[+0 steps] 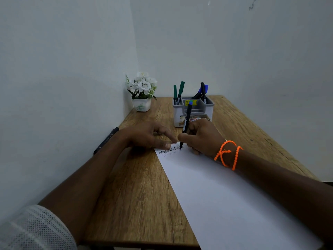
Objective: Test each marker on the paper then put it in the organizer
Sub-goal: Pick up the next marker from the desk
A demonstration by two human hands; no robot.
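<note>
My right hand [201,136] grips a black marker with a blue end [186,120], its tip touching the far end of the white paper [225,192] beside several scribbled test lines [169,150]. My left hand [147,136] rests flat on the table, its fingertips pressing the paper's far left corner. The grey organizer [193,112] stands just behind my hands, with two green markers [178,92] in its left slot and black and blue markers [203,92] in its right slot. Another black marker [106,140] lies on the table's left edge by the wall.
A white pot of white flowers [142,92] stands in the far left corner of the wooden table [137,195]. Walls close in the left and far sides. An orange beaded band [228,154] circles my right wrist.
</note>
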